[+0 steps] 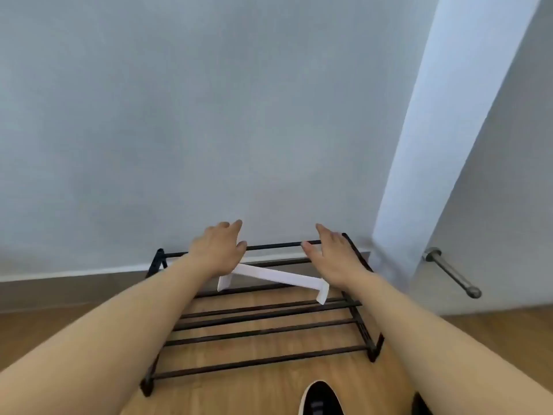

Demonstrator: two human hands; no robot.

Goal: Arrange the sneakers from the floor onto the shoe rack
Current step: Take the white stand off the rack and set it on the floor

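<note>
Right now I am looking down along both forearms at the shoe rack [260, 333], a low black frame of thin bars that is standing on the wooden floor [269, 393] against a pale wall [209, 115]. I am holding my left hand [217, 248] over the rack's far left part, fingers loosely spread and thumb reaching toward the rear top bar, gripping nothing that I can make out. I am holding my right hand [332, 253] over the far right part, palm down, fingers stretched out and open, also empty. A white bracket-like piece [278, 277] is lying slantwise across the upper bars between my wrists, its left end partly hidden under my left hand. One black sneaker [321, 399] with a white sole edge is sitting on the floor at the bottom edge, just in front of the rack. A white door [493, 175] with a metal handle [452, 272] is showing at the right.
</note>
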